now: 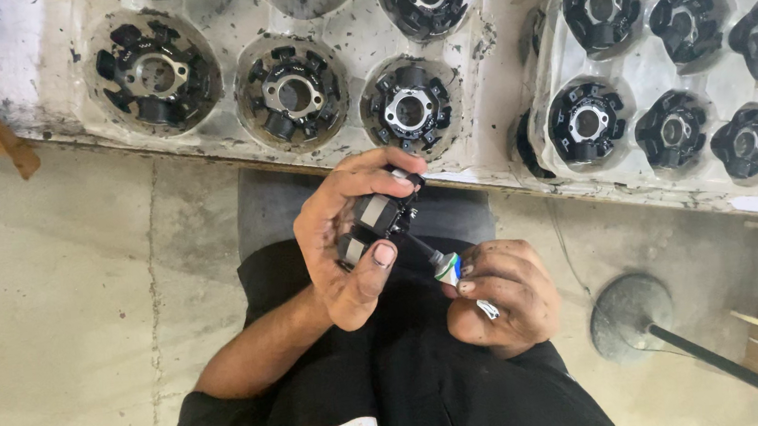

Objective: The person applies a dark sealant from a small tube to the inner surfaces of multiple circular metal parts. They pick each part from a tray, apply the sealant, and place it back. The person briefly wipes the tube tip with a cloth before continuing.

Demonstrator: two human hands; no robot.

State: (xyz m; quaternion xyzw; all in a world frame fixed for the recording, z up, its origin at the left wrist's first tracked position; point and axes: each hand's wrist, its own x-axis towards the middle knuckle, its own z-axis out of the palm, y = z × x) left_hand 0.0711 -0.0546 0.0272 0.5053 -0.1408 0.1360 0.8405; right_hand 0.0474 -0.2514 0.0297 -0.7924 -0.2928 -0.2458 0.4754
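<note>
1. Left hand (350, 244) grips a black stator (379, 215), held over the lap, just below the desk (486, 170) edge.
2. Right hand (498, 296) is closed around a tool (444, 267).
3. The tool's long axis slants up-left, its tip touching the stator's lower right side.

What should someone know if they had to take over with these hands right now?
Left hand: fingers shut around a black round part, held over the lap.
Right hand: shut on a thin tool with a blue and white collar, its tip at the part.
Two grey trays on the bench ahead hold many like parts, one per well.
Done: one part is out of a tray and in hand, with the tool on it.
Left: the pictures do not show which tray parts have been worked, so check each one.
</note>
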